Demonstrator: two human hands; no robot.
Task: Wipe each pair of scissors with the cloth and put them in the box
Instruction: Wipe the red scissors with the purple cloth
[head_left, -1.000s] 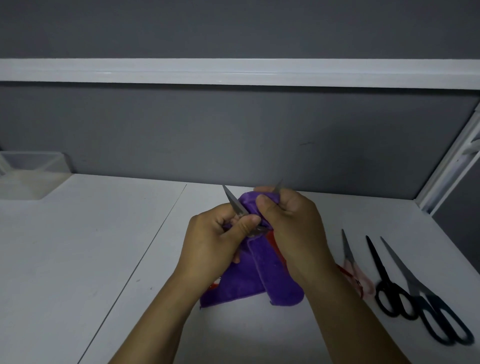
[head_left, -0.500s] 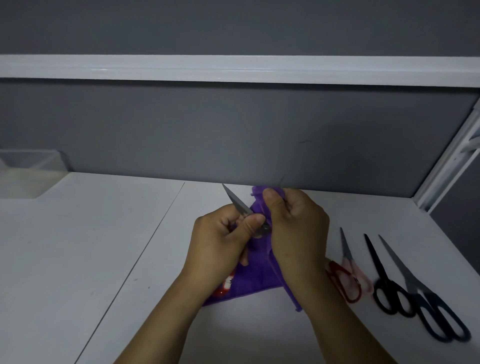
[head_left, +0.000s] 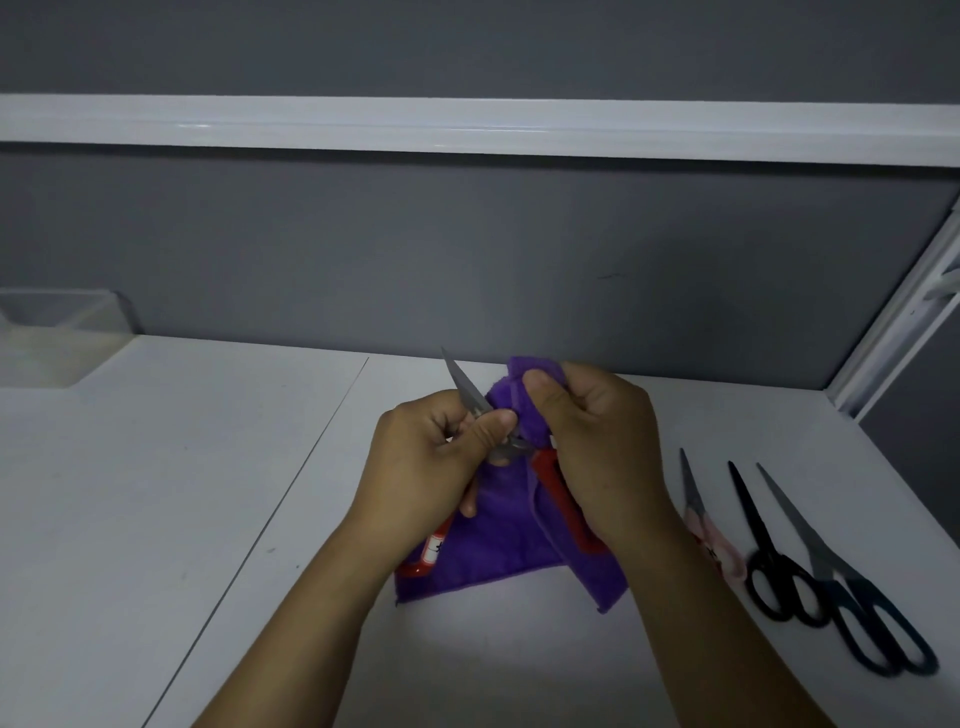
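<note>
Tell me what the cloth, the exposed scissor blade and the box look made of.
Purple cloth: fuzzy, matte pile, likely microfibre. Scissor blade: dull grey metal, probably steel, by its thin pointed edge. Box: smooth translucent walls, apparently clear plastic.

The scene is dimly and evenly lit with a cool grey-violet cast; a faint glint is caught on the long white horizontal rail (head_left: 197, 126), and a paler patch of light is thrown on the flat white tabletop (head_left: 467, 660) between the forearms. Only soft, weak shadows are laid under the purple terry cloth (head_left: 498, 551), and the steel blade of the red-handled scissors (head_left: 464, 383) is rendered dull grey. The translucent plastic box (head_left: 57, 332) at far left is left hazy, and straight lines are bent toward the frame edges.
</note>
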